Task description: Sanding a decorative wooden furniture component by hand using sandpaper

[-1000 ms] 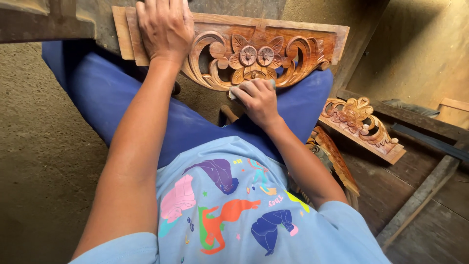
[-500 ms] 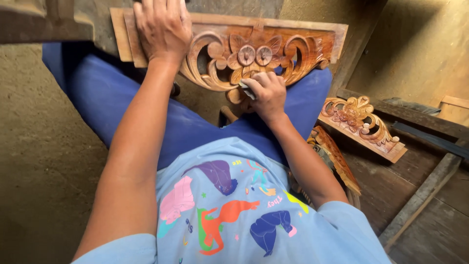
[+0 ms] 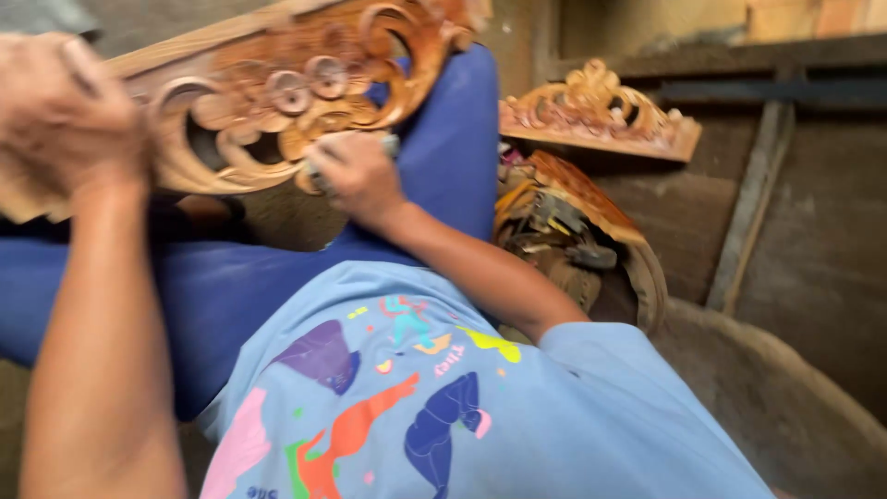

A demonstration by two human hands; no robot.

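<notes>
A carved wooden panel (image 3: 277, 88) with scrolls and two round flowers lies tilted across my blue-trousered knees. My left hand (image 3: 65, 115) grips its left end, blurred by motion. My right hand (image 3: 356, 176) presses a small pale piece of sandpaper (image 3: 388, 140) against the panel's lower carved edge, below the flowers. The sandpaper is mostly hidden under my fingers.
A second carved panel (image 3: 601, 115) leans at the back right against dark planks (image 3: 758, 185). Below it a round basket (image 3: 582, 249) holds tools and another carved piece. A rough curved stone or concrete edge (image 3: 785, 388) fills the lower right.
The view has swung and tilted to the right, so the panel now slants up to the right. My right hand has slid slightly down along the panel's lower edge.
</notes>
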